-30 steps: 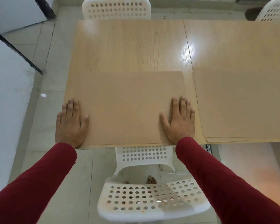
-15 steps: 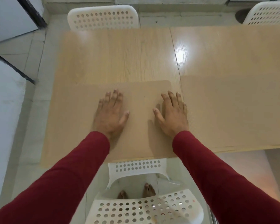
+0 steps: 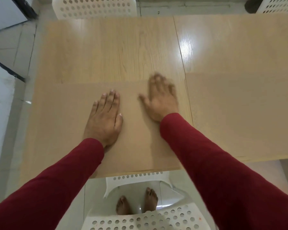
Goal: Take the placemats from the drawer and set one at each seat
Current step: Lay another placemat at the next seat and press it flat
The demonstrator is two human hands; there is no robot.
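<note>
A tan placemat [image 3: 60,123] lies flat at the near left seat of the light wooden table [image 3: 116,50], its near edge along the table's front edge. My left hand [image 3: 105,118] rests flat on its middle, fingers straight. Just to the right, my right hand [image 3: 160,100] is blurred, fingers spread over the mat's far right part. A second tan placemat [image 3: 243,113], with more mats showing under its near edge, lies to the right on the neighbouring table panel.
A white perforated chair [image 3: 140,219] stands right below me at the near seat, my bare feet behind it. Another white chair [image 3: 95,7] faces it across the table, and a third [image 3: 279,5] shows at the far right. Grey floor tiles run along the left.
Both hands moved from the mat's outer near corners to its middle. Since half a second ago the right hand has slid farther away and is blurred; the left hand stays flat.
</note>
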